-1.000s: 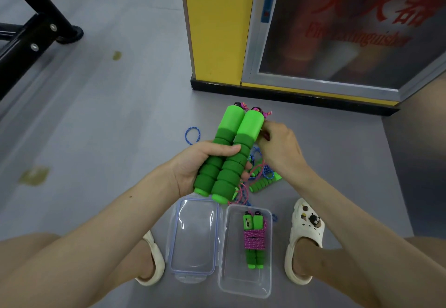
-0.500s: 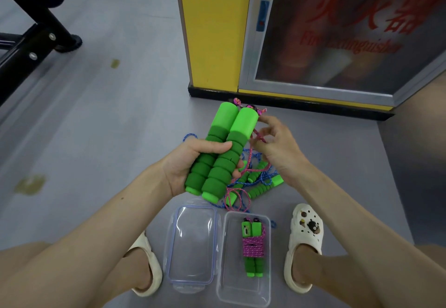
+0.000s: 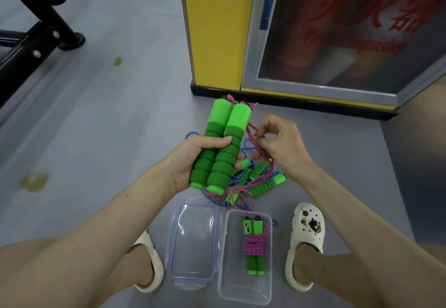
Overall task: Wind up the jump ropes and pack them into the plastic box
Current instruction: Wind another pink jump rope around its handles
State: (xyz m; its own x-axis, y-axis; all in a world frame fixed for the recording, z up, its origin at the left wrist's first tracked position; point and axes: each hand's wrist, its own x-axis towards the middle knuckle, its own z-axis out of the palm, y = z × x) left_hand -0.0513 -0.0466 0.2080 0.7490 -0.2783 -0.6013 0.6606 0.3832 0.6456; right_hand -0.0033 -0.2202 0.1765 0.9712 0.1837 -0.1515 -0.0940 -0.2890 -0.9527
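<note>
My left hand (image 3: pixel 193 160) grips two green foam handles (image 3: pixel 223 139) side by side, tips pointing away from me. Their pink cord (image 3: pixel 255 142) runs down the right side, and my right hand (image 3: pixel 280 146) pinches it just beside the handles. Below the hands a loose pile of jump ropes (image 3: pixel 255 182) with green handles and blue and pink cords lies on the floor. The clear plastic box (image 3: pixel 231 278) sits open between my feet. Inside it lies one wound rope (image 3: pixel 254 247), pink cord wrapped round its green handles.
The box's clear lid (image 3: pixel 194 240) lies flat to the left of the box. My feet in white sandals (image 3: pixel 304 240) flank both. A yellow pillar (image 3: pixel 217 30) and a fire extinguisher cabinet (image 3: pixel 337 32) stand ahead. Black gym equipment (image 3: pixel 31 42) is at the far left.
My right hand has moved from the top of the handles down and right, drawing the pink cord along their side. The left hand keeps its grip on the handles.
</note>
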